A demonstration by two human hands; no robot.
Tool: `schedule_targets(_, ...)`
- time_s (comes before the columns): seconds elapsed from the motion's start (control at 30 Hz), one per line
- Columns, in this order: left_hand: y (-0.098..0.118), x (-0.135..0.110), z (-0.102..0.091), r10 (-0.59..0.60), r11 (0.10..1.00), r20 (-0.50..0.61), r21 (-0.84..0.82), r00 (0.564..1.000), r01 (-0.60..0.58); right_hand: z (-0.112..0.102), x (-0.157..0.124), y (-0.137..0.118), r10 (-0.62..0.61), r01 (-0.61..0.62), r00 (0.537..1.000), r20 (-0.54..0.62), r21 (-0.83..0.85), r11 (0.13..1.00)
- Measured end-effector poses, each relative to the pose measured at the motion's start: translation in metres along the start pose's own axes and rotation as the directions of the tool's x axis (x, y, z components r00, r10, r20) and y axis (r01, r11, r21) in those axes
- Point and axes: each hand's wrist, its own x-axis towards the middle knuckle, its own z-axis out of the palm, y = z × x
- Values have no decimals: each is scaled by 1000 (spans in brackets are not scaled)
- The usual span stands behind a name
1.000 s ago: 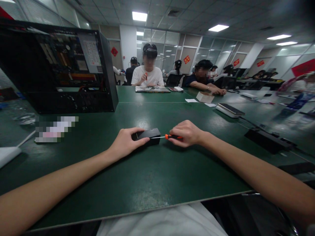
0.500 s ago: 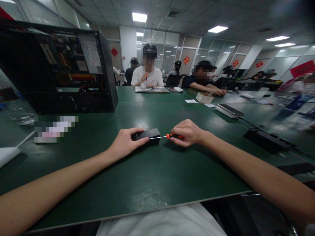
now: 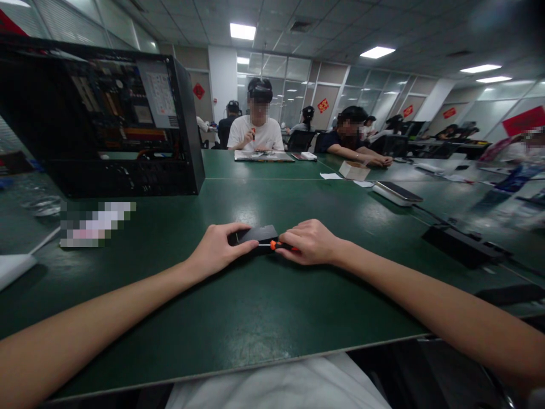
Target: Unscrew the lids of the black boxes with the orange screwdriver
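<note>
On the green table [image 3: 238,307], a small black box-shaped case [image 3: 260,233] lies under my left hand [image 3: 221,244], which grips it with the thumb along the near side and fingers over the far side. My right hand [image 3: 310,243] is closed around the handle of a screwdriver [image 3: 273,245] with orange and black grip. Its thin metal shaft points left along the near side of the case, toward my left thumb. The tip is hidden behind or at the thumb, so I cannot tell what it touches.
An open computer case [image 3: 187,130] stands at the back left. To the right lie a white-edged device [image 3: 395,194] and a black power strip [image 3: 464,241]. A small cardboard box [image 3: 354,170] sits farther back. Across the table a person [image 3: 255,133] holds a tool over a flat panel.
My right hand and the screwdriver have moved left and slightly down, so the orange collar is now beside the case. My left hand and the case have stayed nearly in place.
</note>
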Motion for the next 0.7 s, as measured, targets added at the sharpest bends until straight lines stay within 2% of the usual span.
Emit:
schedule_targets(0.3, 0, 0, 0, 4, 1000, -25, 22, 1000, -3, 8, -2, -1, 83, -88, 989, 126, 36, 995)
schedule_targets(0.53, 2, -1, 0, 5, 999, -31, 37, 1000, -4, 0, -9, 23, -67, 61, 994, 89, 73, 996)
schedule_targets(0.7, 3, -2, 0, -9, 1000, -55, 3, 998, 9, -9, -21, 45, -49, 47, 994, 96, 18, 999)
